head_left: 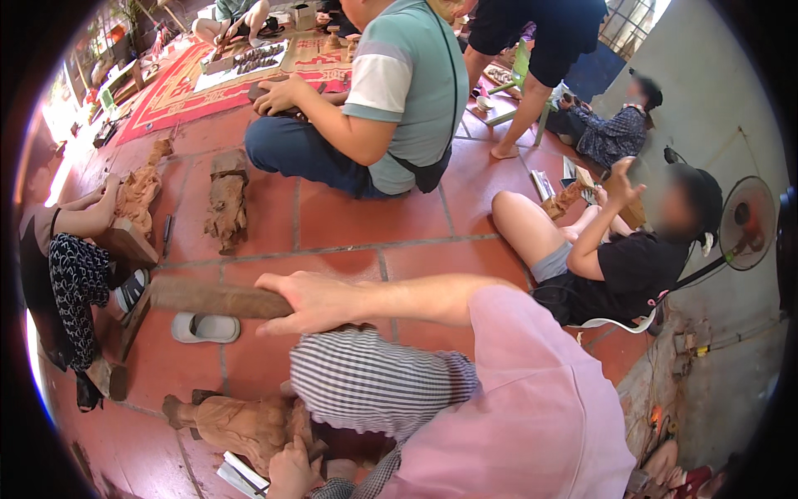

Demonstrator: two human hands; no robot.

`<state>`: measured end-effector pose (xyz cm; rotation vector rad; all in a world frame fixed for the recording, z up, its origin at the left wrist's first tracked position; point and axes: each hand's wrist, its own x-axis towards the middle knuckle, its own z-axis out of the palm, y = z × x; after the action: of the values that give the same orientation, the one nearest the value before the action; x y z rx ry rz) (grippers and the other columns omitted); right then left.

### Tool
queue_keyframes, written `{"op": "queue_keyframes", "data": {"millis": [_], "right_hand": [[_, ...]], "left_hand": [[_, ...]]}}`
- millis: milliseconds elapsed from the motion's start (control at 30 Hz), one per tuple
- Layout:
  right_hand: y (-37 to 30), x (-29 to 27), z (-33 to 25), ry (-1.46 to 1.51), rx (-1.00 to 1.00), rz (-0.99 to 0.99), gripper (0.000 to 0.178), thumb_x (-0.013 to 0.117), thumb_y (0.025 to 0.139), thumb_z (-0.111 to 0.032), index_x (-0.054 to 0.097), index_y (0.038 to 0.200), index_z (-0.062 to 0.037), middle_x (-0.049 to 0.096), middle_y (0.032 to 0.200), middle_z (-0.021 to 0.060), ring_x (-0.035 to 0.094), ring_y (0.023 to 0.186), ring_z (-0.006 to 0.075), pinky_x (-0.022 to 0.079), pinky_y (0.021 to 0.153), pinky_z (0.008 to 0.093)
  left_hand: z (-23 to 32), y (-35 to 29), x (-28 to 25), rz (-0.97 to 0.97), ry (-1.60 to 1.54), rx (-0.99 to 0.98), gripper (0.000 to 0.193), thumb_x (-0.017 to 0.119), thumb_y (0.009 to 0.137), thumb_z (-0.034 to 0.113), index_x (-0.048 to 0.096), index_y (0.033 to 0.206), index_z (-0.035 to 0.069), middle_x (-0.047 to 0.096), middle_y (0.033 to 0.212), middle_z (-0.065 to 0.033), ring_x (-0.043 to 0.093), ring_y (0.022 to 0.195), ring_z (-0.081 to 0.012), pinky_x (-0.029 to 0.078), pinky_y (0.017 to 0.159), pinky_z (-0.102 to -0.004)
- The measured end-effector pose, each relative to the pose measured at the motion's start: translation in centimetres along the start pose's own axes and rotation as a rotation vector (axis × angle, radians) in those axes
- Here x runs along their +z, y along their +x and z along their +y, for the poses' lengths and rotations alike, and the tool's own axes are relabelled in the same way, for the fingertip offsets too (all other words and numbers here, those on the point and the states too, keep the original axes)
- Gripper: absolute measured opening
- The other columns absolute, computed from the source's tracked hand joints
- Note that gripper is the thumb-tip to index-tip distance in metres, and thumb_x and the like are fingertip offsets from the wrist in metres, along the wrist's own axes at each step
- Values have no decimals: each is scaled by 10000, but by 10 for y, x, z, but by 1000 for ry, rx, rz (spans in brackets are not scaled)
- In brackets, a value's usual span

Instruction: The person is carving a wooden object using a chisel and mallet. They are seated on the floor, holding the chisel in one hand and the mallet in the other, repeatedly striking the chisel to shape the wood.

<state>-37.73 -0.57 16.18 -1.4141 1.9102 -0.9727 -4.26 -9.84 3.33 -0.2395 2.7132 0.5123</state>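
Note:
My right hand (312, 303) is closed round one end of a thick brown wooden bar (218, 298), held level above the floor and slightly blurred. Below it, my left hand (291, 466) rests with curled fingers at the near end of a carved wooden figure (237, 424). Whatever those fingers grip is too small or hidden to make out. The carving lies on its side beside my leg in checked trousers (374, 374). White papers (241, 476) lie partly under the carving, next to my left hand.
A grey slipper (204, 328) and another wood carving (226, 204) lie on the red tiles (332, 229). A person (391, 100) sits ahead by a red mat (166, 104). Others sit left and right with carvings. A fan (746, 223) stands at right.

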Motion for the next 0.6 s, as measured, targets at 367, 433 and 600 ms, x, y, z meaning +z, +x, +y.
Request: {"op": "queue_keyframes", "data": {"millis": [367,433,600], "right_hand": [[134,91,-40,-369,-472,-691,461,772,729,-385,592,1039,-94,669,886,151,655,877,377,511,724,473],[137,100,-28,-367,-510,-681,472,772,751,-416,588,1051,-101,672,886,148,665,859,372,516,694,459],[111,112,0,-220,-237,-694,585,822,733,-438,595,1130,-74,685,925,172,678,883,367,523,736,437]], "left_hand": [[-2,-11,-40,150,-111,19,455,703,821,423,612,1062,48,627,812,-146,666,626,-296,530,514,-401],[-5,-4,-35,278,-163,129,363,684,850,390,609,1034,85,609,840,-117,655,619,-254,518,503,-380],[12,4,-17,514,-416,567,192,619,832,230,543,967,117,504,762,-41,575,678,-192,467,590,-322]]}}
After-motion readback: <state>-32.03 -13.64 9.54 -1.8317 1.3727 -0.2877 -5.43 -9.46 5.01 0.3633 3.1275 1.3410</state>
